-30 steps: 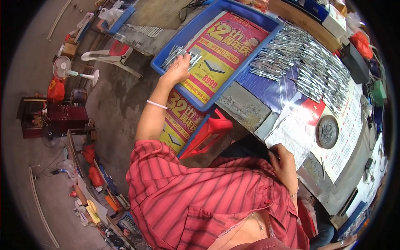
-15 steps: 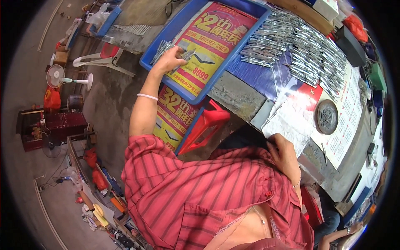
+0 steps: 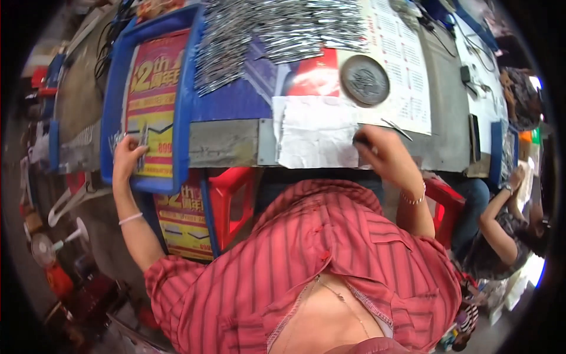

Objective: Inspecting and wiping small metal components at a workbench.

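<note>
My left hand (image 3: 127, 158) reaches out into a blue tray (image 3: 186, 112) lined with a red and yellow poster, and its fingers are closed on a few thin silvery metal strips (image 3: 142, 143). A large heap of the same silvery strips (image 3: 277, 29) covers the blue sheet on the table beyond. My right hand (image 3: 386, 158) rests at the table's near edge beside a torn white paper (image 3: 315, 138), with its fingers curled on a small dark object (image 3: 361, 141). A round grey metal disc (image 3: 364, 79) lies just past that hand.
A red plastic stool (image 3: 229, 197) stands under the tray. Another person (image 3: 501, 221) sits at the right end of the table. A printed white sheet (image 3: 407, 65), a dark flat device (image 3: 474, 138) and cables lie on the table. Clutter and a small fan (image 3: 44, 251) sit on the floor at left.
The view has swung so the table now lies straight ahead. My left hand stays in the blue tray holding metal strips, and my right hand stays at the table's edge.
</note>
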`<state>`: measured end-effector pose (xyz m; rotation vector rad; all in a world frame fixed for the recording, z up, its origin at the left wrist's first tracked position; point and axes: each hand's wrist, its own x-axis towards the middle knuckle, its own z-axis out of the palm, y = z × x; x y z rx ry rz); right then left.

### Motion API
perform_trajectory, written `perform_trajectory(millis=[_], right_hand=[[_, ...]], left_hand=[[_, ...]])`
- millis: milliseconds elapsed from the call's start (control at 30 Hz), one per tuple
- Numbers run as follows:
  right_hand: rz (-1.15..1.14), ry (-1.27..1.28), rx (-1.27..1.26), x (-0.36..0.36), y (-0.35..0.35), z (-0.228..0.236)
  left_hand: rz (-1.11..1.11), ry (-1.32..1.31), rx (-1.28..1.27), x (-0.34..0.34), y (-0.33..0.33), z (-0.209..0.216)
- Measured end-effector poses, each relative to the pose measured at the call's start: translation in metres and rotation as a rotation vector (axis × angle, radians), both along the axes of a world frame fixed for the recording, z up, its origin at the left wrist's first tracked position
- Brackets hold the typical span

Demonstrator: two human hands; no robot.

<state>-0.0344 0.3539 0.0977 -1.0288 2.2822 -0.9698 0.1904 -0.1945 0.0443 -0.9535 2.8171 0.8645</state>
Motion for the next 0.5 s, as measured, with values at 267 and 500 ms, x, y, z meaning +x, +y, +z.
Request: perform_trajectory(millis=[267,500], right_hand=[[-0.281,0.308,-0.005,-0.105,0.023,-0.037],[0.036,0.546,0.320,-0.159,-0.005,-0.059]], left_hand=[[0.189,0.061,0.122,-0.010,0.009,0.014],[0.225,0.590,0.095,-0.006,0.093,0.104]])
